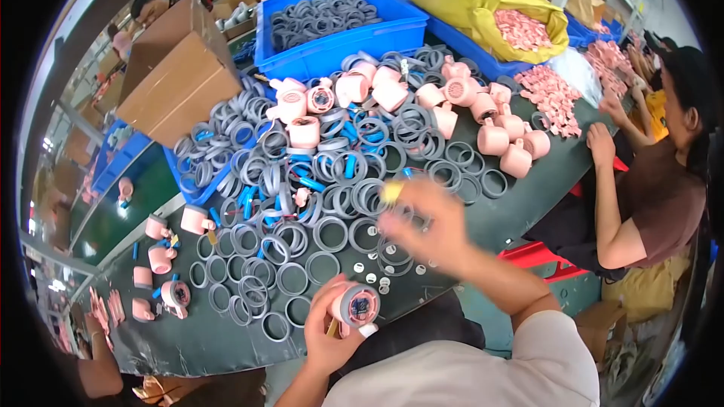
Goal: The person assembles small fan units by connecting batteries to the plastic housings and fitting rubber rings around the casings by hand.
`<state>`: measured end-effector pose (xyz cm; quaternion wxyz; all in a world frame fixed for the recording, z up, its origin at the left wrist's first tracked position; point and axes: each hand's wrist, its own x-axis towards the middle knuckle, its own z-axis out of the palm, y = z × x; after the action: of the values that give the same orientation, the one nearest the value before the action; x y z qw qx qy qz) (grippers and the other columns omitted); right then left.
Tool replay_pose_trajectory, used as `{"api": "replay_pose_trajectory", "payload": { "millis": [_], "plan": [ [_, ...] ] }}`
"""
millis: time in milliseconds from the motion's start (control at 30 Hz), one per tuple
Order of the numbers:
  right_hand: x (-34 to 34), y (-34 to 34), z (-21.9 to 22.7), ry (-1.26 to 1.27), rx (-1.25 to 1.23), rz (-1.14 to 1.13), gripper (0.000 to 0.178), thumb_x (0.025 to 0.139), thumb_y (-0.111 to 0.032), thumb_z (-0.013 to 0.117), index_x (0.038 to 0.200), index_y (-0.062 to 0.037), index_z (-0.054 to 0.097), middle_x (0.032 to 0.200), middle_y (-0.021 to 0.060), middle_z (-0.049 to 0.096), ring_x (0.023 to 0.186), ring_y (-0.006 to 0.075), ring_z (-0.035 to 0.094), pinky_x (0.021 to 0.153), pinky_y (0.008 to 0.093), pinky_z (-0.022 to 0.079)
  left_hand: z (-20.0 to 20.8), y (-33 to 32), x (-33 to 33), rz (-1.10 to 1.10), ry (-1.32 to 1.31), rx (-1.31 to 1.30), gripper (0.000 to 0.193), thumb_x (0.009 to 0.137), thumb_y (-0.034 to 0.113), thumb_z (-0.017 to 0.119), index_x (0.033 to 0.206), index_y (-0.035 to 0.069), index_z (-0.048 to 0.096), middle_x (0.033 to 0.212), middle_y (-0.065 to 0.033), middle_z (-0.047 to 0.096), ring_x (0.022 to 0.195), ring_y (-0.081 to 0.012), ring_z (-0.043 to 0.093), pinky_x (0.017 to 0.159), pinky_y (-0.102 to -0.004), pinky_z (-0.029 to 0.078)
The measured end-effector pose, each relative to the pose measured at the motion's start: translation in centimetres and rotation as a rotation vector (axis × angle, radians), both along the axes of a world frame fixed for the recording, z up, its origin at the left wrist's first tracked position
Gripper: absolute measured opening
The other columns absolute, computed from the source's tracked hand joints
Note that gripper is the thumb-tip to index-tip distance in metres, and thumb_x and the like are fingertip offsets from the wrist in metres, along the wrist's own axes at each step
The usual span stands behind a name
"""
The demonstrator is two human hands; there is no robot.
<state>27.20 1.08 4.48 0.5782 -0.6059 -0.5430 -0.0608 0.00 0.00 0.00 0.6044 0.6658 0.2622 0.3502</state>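
Observation:
Near the front edge of the table, my left hand point(326, 335) is closed around a pink round housing point(338, 303). Its open end faces up, showing a dark circuit board point(364, 306) inside a grey ring. A white cover sits on a fingertip of that hand. My right hand point(428, 226) is over the grey rings, smeared by motion, with something yellow at a fingertip. Whether it grips anything cannot be made out. Below it lie loose grey rings point(329, 234) and several small white discs point(385, 283).
Pink housings point(305, 133) and blue cylinders point(349, 166) lie among piled rings. Behind stand a blue bin point(339, 49) of rings and a cardboard box point(181, 79). A yellow sack point(467, 15) holds small pink parts. A co-worker point(641, 203) sits at right; another person's arm point(100, 362) shows lower left.

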Motion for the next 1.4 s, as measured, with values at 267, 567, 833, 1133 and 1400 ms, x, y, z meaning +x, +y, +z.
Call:
{"api": "replay_pose_trajectory", "payload": {
  "millis": [267,567,833,1133,1400],
  "plan": [
    [15.3,12.8,-2.1,-0.066,-0.329,-0.365,0.023,0.072,-0.024,0.069,0.086,-0.0051,0.068,0.073,0.0104,0.066,0.069,0.0233,0.063,0.062,0.0340,0.049,-0.5,0.6,2.3,0.343,0.440,0.753,0.073,0.059,0.009,0.081,0.124,0.009,0.048,0.140,-0.0249,0.028,0.124,-0.0426,0.039,0.093,-0.0448,0.042],
    [9.3,14.5,-0.5,-0.148,-0.454,0.260,0.012,0.066,-0.015,0.070,0.076,-0.0074,0.068,0.071,0.0106,0.065,0.065,0.0253,0.063,0.059,0.0358,0.048,-1.2,-1.7,-1.3,0.251,0.376,0.887,0.041,0.058,0.001,0.070,0.097,0.013,0.068,0.101,-0.0057,0.060,0.085,-0.0228,0.058,0.059,-0.0263,0.051],
    [7.2,19.1,-0.6,-0.538,-0.834,0.084,0.036,0.065,-0.041,0.073,0.063,-0.0057,0.066,0.057,0.0109,0.060,0.057,0.0275,0.061,0.052,0.0408,0.047,-0.8,-0.7,0.4,0.172,0.188,1.011,0.038,0.058,-0.005,0.066,0.093,0.008,0.067,0.093,-0.0045,0.061,0.075,-0.0205,0.059,0.058,-0.0273,0.049],
    [4.9,19.0,-2.5,-0.568,-0.907,0.019,0.013,0.073,-0.007,0.057,0.083,-0.0038,0.065,0.086,0.0166,0.066,0.077,0.0308,0.066,0.059,0.0408,0.052,-0.6,-0.9,0.7,0.176,0.184,0.899,0.042,0.056,-0.007,0.058,0.096,0.002,0.065,0.095,-0.0097,0.061,0.087,-0.0265,0.060,0.076,-0.0346,0.051],
    [6.6,17.1,-2.0,-0.758,-1.082,0.246,0.014,0.070,-0.010,0.060,0.083,-0.0061,0.067,0.086,0.0128,0.067,0.080,0.0299,0.065,0.065,0.0405,0.051,-0.5,-1.3,0.9,0.193,0.107,0.832,0.036,0.061,-0.012,0.052,0.093,-0.001,0.063,0.096,-0.0142,0.062,0.086,-0.0295,0.062,0.077,-0.0358,0.051]
  ]
}}
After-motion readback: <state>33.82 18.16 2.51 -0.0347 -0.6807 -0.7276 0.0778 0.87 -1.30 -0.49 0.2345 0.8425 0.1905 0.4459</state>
